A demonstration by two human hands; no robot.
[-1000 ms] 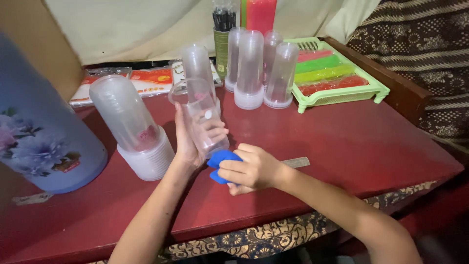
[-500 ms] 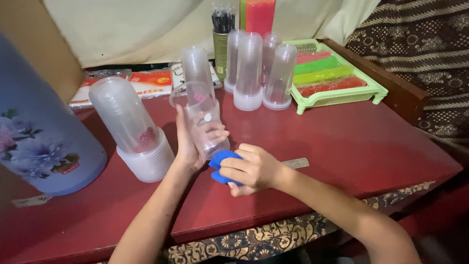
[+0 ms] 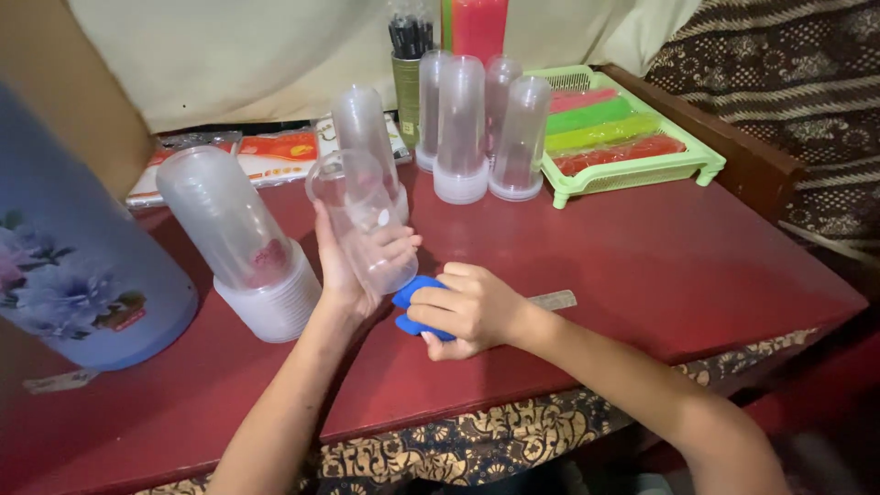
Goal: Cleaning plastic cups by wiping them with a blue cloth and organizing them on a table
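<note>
Clear plastic cup (image 3: 365,220) tilts in the left hand (image 3: 353,266), base offered to the right hand (image 3: 467,312), which clasps a blue tool (image 3: 410,295).

A single head-mounted view is supplied. The camera sits above the near edge of the red tabletop (image 3: 660,266) and looks forward and steeply down across it. It is close: both forearms enter from the bottom edge, and the hands meet just below frame centre. The far edge of the tabletop and the cloth-draped wall (image 3: 229,55) fill the top. A blue flowered container (image 3: 64,247) cuts the left edge; a patterned cloth (image 3: 788,92) occupies the right. No second view overlaps.
</note>
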